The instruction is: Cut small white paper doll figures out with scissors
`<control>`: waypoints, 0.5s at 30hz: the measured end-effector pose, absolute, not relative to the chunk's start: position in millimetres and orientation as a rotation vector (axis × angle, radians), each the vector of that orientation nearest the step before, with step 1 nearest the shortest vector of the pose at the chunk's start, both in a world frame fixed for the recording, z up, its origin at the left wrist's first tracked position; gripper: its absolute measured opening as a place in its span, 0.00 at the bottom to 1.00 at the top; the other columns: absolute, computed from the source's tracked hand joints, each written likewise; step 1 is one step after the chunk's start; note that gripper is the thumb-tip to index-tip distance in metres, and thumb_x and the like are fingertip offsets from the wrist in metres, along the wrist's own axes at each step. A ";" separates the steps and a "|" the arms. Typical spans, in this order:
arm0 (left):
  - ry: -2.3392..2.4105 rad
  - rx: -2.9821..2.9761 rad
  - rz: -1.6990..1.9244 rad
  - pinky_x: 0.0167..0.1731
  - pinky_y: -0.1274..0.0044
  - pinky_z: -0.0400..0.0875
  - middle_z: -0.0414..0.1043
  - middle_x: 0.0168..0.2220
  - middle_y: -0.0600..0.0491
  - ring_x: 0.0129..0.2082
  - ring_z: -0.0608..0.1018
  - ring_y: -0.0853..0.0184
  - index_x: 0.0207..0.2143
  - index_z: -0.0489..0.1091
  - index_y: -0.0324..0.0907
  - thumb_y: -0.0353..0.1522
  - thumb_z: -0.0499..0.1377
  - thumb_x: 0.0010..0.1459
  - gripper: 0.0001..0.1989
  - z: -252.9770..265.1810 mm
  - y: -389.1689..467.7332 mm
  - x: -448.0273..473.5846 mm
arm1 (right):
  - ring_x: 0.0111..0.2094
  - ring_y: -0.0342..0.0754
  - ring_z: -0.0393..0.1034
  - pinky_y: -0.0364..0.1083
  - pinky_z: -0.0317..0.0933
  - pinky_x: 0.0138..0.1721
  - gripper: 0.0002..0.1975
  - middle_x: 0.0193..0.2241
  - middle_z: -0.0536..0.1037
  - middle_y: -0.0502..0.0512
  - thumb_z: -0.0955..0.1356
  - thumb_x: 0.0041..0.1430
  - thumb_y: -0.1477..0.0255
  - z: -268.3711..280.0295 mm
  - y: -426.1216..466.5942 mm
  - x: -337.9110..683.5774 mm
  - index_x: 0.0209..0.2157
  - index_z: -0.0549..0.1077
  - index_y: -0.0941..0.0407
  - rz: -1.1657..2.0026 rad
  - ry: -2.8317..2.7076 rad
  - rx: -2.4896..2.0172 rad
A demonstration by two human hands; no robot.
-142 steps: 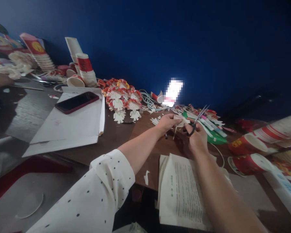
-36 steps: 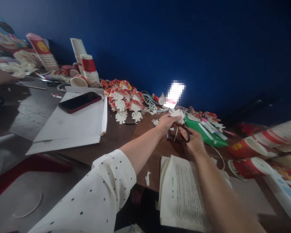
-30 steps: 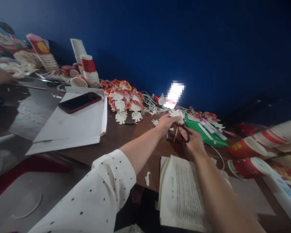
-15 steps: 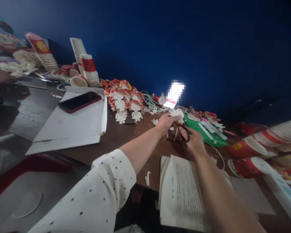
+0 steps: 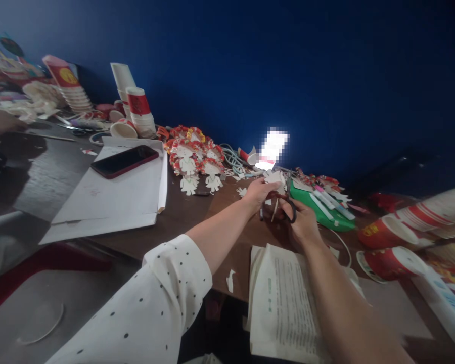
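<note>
Between the thumb and fingers of my left hand (image 5: 258, 193) is a white paper cutout (image 5: 275, 178) with a jagged outline. My right hand (image 5: 305, 222) grips a pair of scissors (image 5: 292, 210) by its dark handles. Its blades point up beside the right edge of the cutout; whether they touch the paper I cannot tell. Left of my hands lies a pile of white paper dolls (image 5: 187, 164) with red ruffled trim. Small white paper scraps (image 5: 242, 192) rest on the brown table close to my left hand.
A bright phone screen (image 5: 272, 149) stands behind my hands. Markers (image 5: 331, 199) lie on a green sheet (image 5: 322, 217) at right, near red paper cups (image 5: 389, 231). An open book (image 5: 284, 303) sits at the front edge. Leftward are a dark phone (image 5: 125, 162) and stacked cups (image 5: 140, 111). Another person's hand (image 5: 2, 126) is far left.
Both hands keep almost the same place and hold. The scissor blades now show more upright beside the cutout. The whole view has shifted very slightly.
</note>
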State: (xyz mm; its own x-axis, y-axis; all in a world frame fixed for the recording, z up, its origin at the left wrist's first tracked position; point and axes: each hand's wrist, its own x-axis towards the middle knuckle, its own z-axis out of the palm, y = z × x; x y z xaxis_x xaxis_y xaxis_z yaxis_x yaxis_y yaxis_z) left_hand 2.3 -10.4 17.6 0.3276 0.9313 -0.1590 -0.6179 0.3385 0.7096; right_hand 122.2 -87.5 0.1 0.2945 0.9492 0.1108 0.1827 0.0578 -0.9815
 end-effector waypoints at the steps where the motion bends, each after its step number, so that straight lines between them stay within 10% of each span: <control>1: 0.624 0.612 1.092 0.31 0.79 0.68 0.73 0.23 0.57 0.21 0.72 0.75 0.29 0.73 0.36 0.24 0.71 0.46 0.10 17.1 -10.0 2.2 | 0.21 0.43 0.64 0.42 0.58 0.21 0.25 0.19 0.73 0.48 0.77 0.49 0.53 1.2 -88.4 121.1 0.42 0.82 0.57 0.846 -1.133 -1.400; 15: 0.649 0.714 1.068 0.28 0.79 0.65 0.71 0.20 0.58 0.20 0.68 0.76 0.29 0.74 0.37 0.28 0.72 0.46 0.10 14.5 -10.2 1.8 | 0.21 0.42 0.63 0.42 0.58 0.20 0.27 0.20 0.73 0.48 0.77 0.48 0.52 1.3 -89.5 119.2 0.44 0.82 0.57 0.865 -1.123 -1.406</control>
